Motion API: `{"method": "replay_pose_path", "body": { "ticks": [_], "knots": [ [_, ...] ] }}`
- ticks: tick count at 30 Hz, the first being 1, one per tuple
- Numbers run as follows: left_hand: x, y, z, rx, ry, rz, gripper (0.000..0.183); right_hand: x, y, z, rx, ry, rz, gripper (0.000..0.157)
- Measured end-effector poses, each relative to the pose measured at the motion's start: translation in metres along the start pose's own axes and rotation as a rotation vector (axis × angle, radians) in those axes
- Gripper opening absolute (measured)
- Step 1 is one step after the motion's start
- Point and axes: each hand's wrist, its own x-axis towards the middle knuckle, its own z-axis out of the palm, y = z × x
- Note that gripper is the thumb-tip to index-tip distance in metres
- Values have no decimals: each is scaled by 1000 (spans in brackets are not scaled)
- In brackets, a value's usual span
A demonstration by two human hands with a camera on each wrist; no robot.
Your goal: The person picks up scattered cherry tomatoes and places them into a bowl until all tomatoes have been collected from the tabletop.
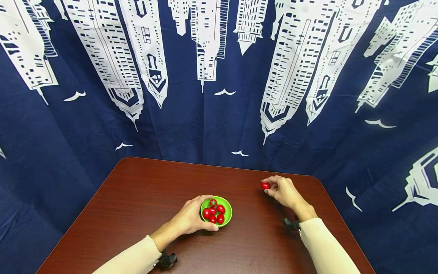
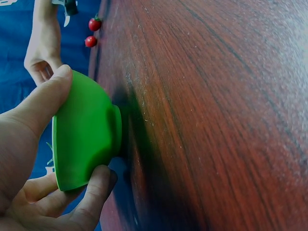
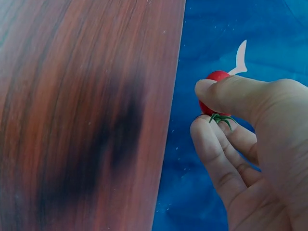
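Observation:
A small green bowl (image 1: 226,224) holds several red cherry tomatoes (image 1: 220,209). My left hand (image 1: 190,217) grips it from the left, thumb on the near side and fingers at the far side. In the left wrist view the bowl's outer wall (image 2: 86,130) and foot face the wooden tabletop. Away to the right, my right hand (image 1: 284,191) pinches one red cherry tomato (image 1: 265,185) between thumb and fingertips, above the table. Its green stem (image 3: 221,118) shows in the right wrist view. Two more tomatoes (image 2: 95,24) appear beyond the bowl in the left wrist view.
The brown wooden table (image 1: 154,182) has rounded far corners. Behind it hangs a dark blue curtain (image 1: 184,125) printed with white buildings and birds. Each wrist wears a black strap or mount (image 1: 167,260).

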Motion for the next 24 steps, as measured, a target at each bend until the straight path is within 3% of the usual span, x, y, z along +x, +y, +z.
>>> {"method": "replay_pose_path", "body": {
  "ticks": [24],
  "knots": [
    [-2,3,0,0,3,-2,110,-5,-35,0,18,6,-95,34]
  ]
}}
